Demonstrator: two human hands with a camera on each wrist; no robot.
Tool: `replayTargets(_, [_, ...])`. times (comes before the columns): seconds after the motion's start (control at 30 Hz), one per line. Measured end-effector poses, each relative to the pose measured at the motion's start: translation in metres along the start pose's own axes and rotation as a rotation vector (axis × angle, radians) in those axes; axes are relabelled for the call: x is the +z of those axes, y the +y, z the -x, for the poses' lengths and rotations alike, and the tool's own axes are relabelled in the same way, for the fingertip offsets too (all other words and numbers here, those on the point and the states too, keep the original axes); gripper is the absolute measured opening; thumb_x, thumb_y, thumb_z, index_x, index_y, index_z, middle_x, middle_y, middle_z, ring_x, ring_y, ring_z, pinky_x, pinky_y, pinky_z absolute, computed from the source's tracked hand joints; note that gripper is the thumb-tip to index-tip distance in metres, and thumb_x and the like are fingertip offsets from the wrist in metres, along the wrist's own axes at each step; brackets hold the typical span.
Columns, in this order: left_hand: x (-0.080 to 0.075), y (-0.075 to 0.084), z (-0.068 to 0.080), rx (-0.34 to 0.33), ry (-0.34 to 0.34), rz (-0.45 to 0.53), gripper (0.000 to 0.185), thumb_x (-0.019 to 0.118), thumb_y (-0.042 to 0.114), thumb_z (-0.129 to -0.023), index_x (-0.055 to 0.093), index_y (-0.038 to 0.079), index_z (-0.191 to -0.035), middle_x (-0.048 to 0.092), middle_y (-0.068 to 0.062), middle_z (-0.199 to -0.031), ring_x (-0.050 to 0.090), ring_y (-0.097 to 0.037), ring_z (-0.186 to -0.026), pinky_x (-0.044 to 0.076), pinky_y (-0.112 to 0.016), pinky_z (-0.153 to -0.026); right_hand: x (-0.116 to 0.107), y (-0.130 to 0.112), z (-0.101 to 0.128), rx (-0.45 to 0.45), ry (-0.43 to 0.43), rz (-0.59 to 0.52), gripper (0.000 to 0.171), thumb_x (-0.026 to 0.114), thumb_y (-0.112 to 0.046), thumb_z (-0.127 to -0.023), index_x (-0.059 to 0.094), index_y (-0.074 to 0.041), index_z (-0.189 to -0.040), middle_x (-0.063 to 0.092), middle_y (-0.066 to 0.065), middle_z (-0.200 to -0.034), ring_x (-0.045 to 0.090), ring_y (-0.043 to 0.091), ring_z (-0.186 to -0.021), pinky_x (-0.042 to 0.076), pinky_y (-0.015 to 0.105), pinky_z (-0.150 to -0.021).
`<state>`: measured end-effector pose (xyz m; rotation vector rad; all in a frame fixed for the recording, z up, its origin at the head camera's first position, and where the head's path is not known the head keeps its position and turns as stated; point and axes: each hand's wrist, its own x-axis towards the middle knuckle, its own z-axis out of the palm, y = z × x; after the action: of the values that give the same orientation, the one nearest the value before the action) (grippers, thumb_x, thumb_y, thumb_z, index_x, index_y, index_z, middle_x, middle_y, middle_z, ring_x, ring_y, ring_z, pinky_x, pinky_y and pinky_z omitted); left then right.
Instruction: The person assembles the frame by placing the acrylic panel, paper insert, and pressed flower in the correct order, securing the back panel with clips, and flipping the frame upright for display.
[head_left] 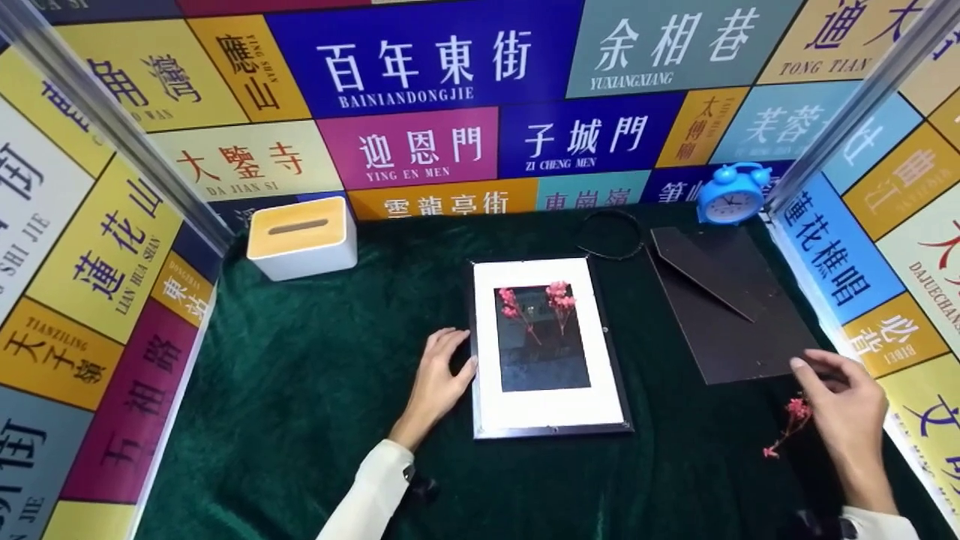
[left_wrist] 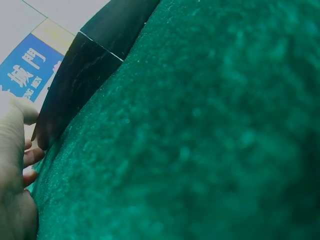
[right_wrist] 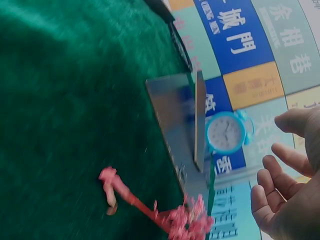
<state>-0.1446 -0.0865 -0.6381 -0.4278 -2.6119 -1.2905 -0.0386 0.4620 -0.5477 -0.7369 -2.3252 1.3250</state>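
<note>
My left hand [head_left: 440, 371] is at the left side of a dark picture frame [head_left: 628, 397], its thumb and fingertips right at the edge. Inside the frame lies a white mat [head_left: 547, 411] around a dark, glossy window [head_left: 544, 367]. Two pink dried-flower sprigs [head_left: 559, 296] lie across the window's upper part. At the far right my right hand [head_left: 851, 405] hovers with bent, spread fingers, and the right wrist view shows nothing between them. Another pink flower sprig [head_left: 797, 409] lies on the cloth just left of that hand, in front of the black backing board [head_left: 720, 330].
Dark green cloth [head_left: 315, 390] covers the table. A white tissue box [head_left: 304, 255] with a wooden lid stands back left. A thin black loop [head_left: 641, 236] lies behind the frame, a blue alarm clock [head_left: 731, 199] back right. Printed sign panels [head_left: 420, 75] wall the table in.
</note>
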Motion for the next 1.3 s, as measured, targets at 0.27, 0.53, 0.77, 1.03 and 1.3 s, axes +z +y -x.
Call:
replayTargets(0.27, [-0.002,0.0,0.0,0.0,0.014,-0.001,0.047,0.078,0.016,-0.099,0.07,-0.001,-0.142,0.068,-0.02,-0.145,0.055,-0.037,-0.143,0.046,-0.056,-0.119,-0.012,0.02,0.005,0.091,0.014,0.107,0.041,0.081,-0.028,-0.102,0.075,-0.01,-0.138,0.066,-0.02,-0.108,0.059,-0.001,-0.095,0.045,0.008,-0.084])
replayTargets(0.53, [-0.003,0.001,-0.001,-0.017,0.002,-0.003,0.047,0.078,0.016,-0.1,0.07,-0.001,-0.143,0.067,-0.021,-0.145,0.054,-0.038,-0.144,0.046,-0.057,-0.12,-0.021,0.041,0.015,0.168,0.018,0.251,0.058,0.082,-0.04,-0.101,0.069,-0.006,-0.145,0.066,-0.003,-0.122,0.052,-0.006,-0.095,0.041,0.012,-0.082])
replayTargets(0.77, [-0.004,0.003,-0.001,-0.024,-0.002,-0.005,0.046,0.077,0.016,-0.1,0.07,-0.001,-0.143,0.066,-0.021,-0.147,0.054,-0.038,-0.144,0.046,-0.058,-0.119,-0.027,0.054,0.021,0.203,-0.083,0.374,0.073,0.078,-0.052,-0.101,0.063,-0.002,-0.151,0.061,0.021,-0.151,0.056,0.015,-0.112,0.044,0.028,-0.095])
replayTargets(1.03, [-0.003,0.002,-0.001,-0.018,-0.006,0.01,0.047,0.078,0.016,-0.1,0.07,-0.001,-0.143,0.067,-0.021,-0.146,0.054,-0.037,-0.144,0.045,-0.055,-0.12,-0.027,0.062,0.027,0.218,-0.17,0.424,0.078,0.075,-0.056,-0.101,0.062,0.005,-0.148,0.056,0.031,-0.154,0.055,0.042,-0.131,0.042,0.054,-0.112])
replayTargets(1.3, [0.0,0.001,0.0,-0.011,-0.002,0.003,0.047,0.078,0.016,-0.099,0.07,-0.001,-0.142,0.068,-0.02,-0.145,0.054,-0.037,-0.144,0.046,-0.055,-0.119,-0.024,0.061,0.027,0.232,-0.202,0.428,0.078,0.074,-0.054,-0.103,0.062,0.01,-0.146,0.048,0.037,-0.157,0.047,0.052,-0.141,0.034,0.07,-0.121])
